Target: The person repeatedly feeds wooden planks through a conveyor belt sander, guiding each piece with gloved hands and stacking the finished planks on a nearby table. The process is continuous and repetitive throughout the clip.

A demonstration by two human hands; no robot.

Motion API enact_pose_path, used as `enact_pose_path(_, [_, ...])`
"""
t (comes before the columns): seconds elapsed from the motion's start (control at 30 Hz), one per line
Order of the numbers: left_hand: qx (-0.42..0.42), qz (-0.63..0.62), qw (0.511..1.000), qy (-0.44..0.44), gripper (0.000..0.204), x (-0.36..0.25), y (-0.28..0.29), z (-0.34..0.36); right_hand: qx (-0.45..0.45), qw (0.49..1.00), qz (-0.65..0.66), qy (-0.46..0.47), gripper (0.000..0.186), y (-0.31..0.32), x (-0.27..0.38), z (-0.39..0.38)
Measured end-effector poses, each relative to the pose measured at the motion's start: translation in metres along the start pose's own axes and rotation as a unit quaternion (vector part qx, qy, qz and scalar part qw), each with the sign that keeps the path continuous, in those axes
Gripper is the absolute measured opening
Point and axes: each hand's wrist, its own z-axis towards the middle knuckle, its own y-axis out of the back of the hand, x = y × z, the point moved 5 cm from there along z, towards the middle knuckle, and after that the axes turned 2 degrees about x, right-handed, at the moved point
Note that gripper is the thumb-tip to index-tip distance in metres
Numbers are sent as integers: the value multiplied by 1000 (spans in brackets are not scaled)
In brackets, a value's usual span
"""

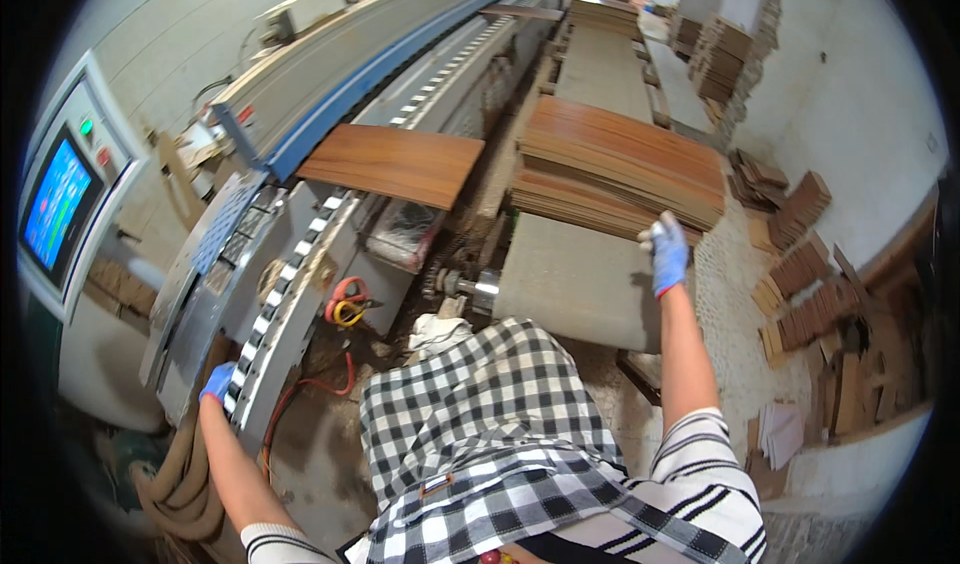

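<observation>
My right hand (667,254), in a blue glove, was stretched out at full arm's length to the centre right of the frame, its fingers resting on the near edge of a stack of wood-grain boards (620,169). I could not tell whether the fingers had closed on a board or only lay against it. The bare forearm ran straight up from a black-and-white striped sleeve at the lower right.

My left hand (217,381), also gloved in blue, sat at the lower left, pressed against the end of the machine's checkered feed track (290,289), fingers curled over its metal edge; how tight the hold was, I could not tell.

One stack of thin, flat, reddish-brown boards lay on a grey conveyor belt (575,279) above the right hand. One single board (395,164) of the same wood lay apart, on the long grey and blue machine in the upper centre. A control panel with one lit blue screen (58,204) stood at the far left. Loose piles of small wooden offcuts (800,274) lay scattered at the right, by the wall.
</observation>
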Motion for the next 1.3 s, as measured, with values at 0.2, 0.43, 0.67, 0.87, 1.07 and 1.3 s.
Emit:
enact_pose_path(0.2, [-1, -76, 993, 95, 35, 10, 3, 8, -139, 986, -58, -63, 64, 108, 44, 79])
enact_pose_path(0.43, [-18, -71, 989, 125, 35, 41, 21, 0, -123, 979, -79, -144, 60, 109, 44, 111])
enact_pose_path(0.67, [-15, -60, 991, 121, 35, 58, 21, 14, -236, 971, -6, 42, 18, 102, 23, 85])
enact_pose_path(0.87, [-27, 52, 997, 51, 35, 79, 29, 26, -214, 948, 234, -41, 16, 66, 17, 19])
enact_pose_path(1.07, [19, 40, 995, 88, 35, 55, 1, 18, -42, 949, 243, -195, 20, 4, 42, -71])
enact_pose_path(1.3, [7, 49, 995, 90, 29, -68, -14, -40, 156, 932, 247, -216, 26, -43, 27, -124])
